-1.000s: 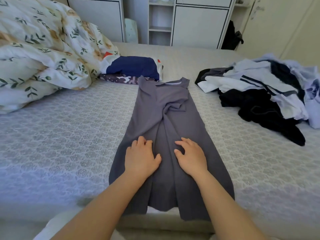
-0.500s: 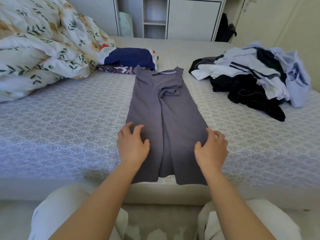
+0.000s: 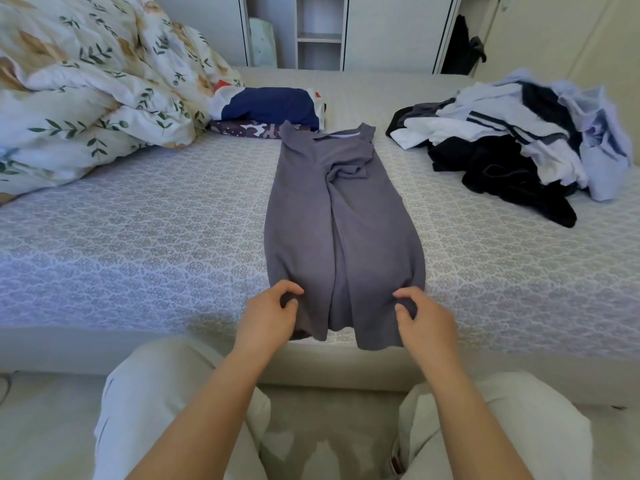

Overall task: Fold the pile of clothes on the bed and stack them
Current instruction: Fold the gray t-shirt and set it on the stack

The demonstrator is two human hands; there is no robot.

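Observation:
A grey garment lies lengthwise on the bed, its sides folded inward into a long strip with the neckline at the far end. My left hand pinches its near left edge, and my right hand pinches its near right edge. The hem hangs slightly over the bed's front edge. A pile of unfolded clothes, white, black and pale blue, sits at the right. Behind the garment, to the left, lies a short stack of folded clothes with a navy piece on top.
A floral duvet is bunched up at the far left of the bed. White cabinets with an open shelf stand behind the bed. My knees in pale trousers are against the bed's front.
My hands slid from the middle of the garment out to its near side edges and closed on the fabric. The view pulled back, showing my knees.

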